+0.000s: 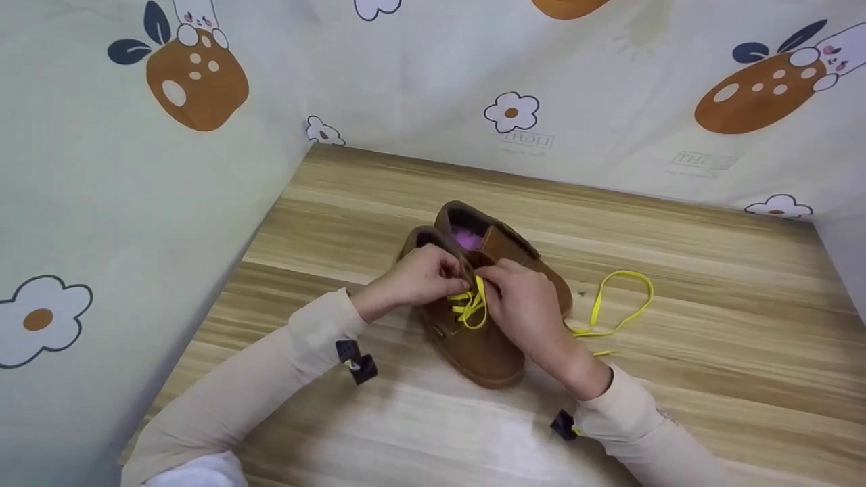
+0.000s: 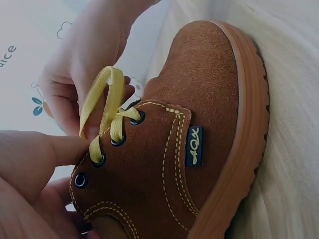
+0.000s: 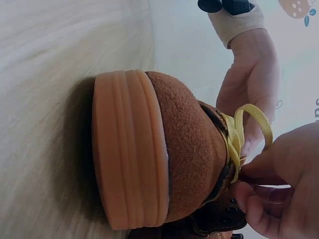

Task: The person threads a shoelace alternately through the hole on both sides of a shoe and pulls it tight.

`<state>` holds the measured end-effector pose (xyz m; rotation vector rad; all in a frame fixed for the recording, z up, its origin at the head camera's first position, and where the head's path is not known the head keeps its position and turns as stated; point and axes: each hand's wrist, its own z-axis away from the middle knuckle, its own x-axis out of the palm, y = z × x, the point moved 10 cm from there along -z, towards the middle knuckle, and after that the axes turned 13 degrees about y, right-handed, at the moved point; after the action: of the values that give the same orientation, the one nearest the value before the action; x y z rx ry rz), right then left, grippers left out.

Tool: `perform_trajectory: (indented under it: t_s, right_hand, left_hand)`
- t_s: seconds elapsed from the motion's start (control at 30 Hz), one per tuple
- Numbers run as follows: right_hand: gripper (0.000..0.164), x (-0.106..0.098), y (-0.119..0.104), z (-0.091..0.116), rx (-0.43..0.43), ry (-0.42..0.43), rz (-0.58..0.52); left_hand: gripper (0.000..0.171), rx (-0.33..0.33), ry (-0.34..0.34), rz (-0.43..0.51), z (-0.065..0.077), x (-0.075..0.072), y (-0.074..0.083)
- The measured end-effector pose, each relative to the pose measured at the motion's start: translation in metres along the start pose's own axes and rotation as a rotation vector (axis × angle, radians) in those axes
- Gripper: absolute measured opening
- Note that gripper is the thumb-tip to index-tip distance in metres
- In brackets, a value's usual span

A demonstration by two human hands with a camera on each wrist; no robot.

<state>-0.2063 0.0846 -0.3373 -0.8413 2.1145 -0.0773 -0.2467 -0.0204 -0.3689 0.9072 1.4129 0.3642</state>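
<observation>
Beige sleeves (image 1: 250, 372), black wrist cameras (image 1: 364, 369)

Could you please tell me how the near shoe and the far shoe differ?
The near shoe has a yellow lace threaded through its eyelets, while the far shoe shows no lace across its visible opening. The far shoe's opening shows something pink inside; the near shoe's visible opening looks dark. Both are brown, stand upright and point their toes roughly the same way.
</observation>
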Motion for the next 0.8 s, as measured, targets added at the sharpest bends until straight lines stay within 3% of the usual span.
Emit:
perform_trajectory:
  t_s: [0.17,0.27,0.4,0.47,0.63,0.7,0.8]
  right_hand:
    - [0.017,0.001,0.000,0.004,-0.002,-0.052,-0.009]
    - [0.019,0.003,0.002,0.008,0.013,-0.094,-0.019]
    - [0.022,0.004,0.003,0.011,0.024,-0.125,-0.025]
    - [0.021,0.004,0.004,0.012,0.025,-0.125,-0.021]
    - [0.020,0.004,0.004,0.012,0.022,-0.114,-0.012]
    - [0.021,0.004,0.004,0.012,0.022,-0.115,-0.012]
    - [0.024,0.005,0.004,0.012,0.021,-0.118,-0.007]
  left_hand:
    - [0.027,-0.054,0.003,-0.057,-0.002,-0.001,-0.003]
    - [0.020,-0.077,0.033,-0.043,-0.004,-0.009,-0.004]
    - [0.009,-0.061,0.079,-0.016,-0.005,-0.020,-0.003]
    - [0.012,-0.037,0.055,-0.055,-0.005,-0.018,-0.003]
    - [0.030,0.004,-0.076,-0.163,-0.003,-0.002,-0.001]
    - [0.034,0.004,-0.084,-0.148,-0.003,0.000,0.001]
    - [0.036,0.011,-0.043,-0.128,-0.003,-0.002,0.003]
